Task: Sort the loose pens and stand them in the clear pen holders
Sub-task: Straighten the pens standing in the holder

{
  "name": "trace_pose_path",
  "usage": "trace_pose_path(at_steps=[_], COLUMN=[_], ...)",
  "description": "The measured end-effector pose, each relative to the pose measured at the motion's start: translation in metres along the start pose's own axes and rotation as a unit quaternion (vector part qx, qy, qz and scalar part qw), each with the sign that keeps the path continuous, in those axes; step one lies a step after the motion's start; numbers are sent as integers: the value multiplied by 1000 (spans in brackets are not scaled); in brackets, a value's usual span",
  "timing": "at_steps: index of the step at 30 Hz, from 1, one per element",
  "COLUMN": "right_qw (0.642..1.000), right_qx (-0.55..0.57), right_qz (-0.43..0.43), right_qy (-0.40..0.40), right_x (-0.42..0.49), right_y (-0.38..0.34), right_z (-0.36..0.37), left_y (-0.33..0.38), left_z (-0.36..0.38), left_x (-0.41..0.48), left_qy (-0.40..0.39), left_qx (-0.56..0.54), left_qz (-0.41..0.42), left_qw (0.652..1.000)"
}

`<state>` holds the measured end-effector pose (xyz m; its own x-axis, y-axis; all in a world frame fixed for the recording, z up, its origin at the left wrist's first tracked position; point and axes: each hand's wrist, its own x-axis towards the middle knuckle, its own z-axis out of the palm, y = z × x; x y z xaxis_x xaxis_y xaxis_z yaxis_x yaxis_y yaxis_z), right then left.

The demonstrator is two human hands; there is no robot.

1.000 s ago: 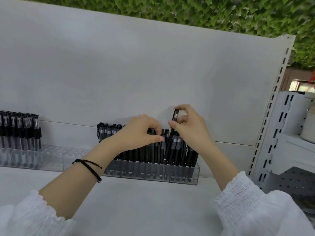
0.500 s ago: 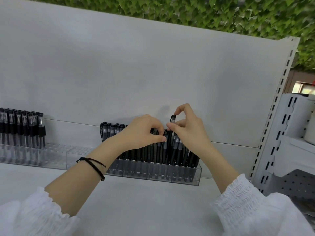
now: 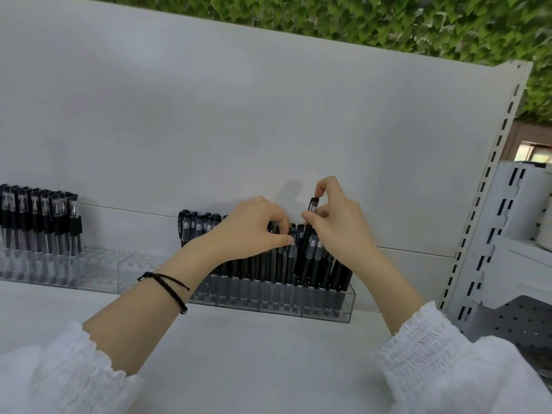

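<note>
Clear holder point(image 3: 325, 307) stands crowded with black pens point(image 3: 239, 273); other pens point(image 3: 38, 222) stand at 9 o'clock. Our right hand point(image 3: 340, 231) pinches a tilted pen point(image 3: 302, 255); our left hand point(image 3: 251, 228) curls over the tops, and we cannot tell whether it grips.

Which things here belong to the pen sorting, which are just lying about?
Job: black pen pinched by right hand; left hand at standing black pens; packed clear plastic pen holder; part-filled clear plastic holder.
Idle: white slotted shelf upright; grey perforated panel; green leaf wall.

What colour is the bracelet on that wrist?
Black; the bracelet shows clearly in the head view.
</note>
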<state>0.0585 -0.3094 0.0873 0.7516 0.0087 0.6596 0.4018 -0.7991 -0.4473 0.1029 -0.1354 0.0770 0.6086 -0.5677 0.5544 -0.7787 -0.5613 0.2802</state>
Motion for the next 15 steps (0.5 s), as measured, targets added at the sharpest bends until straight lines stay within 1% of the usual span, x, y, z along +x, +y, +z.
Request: trace_pose_path(at_steps=[6, 11, 13, 15], right_qw=[999, 999, 1000, 998], right_qx=[-44, -38, -23, 10], right_qz=[-18, -18, -17, -14], right_qy=[-11, -21, 7, 57], right_x=[2, 2, 3, 5], right_y=[0, -1, -2, -4], right_z=[-1, -5, -9, -16], left_y=[1, 1, 2, 2], left_z=[6, 10, 9, 8], left_x=[2, 2, 2, 2], left_qy=[26, 44, 46, 40], left_qx=[23, 15, 8, -1], left_qz=[-1, -5, -8, -8], left_qw=[999, 999, 999, 999])
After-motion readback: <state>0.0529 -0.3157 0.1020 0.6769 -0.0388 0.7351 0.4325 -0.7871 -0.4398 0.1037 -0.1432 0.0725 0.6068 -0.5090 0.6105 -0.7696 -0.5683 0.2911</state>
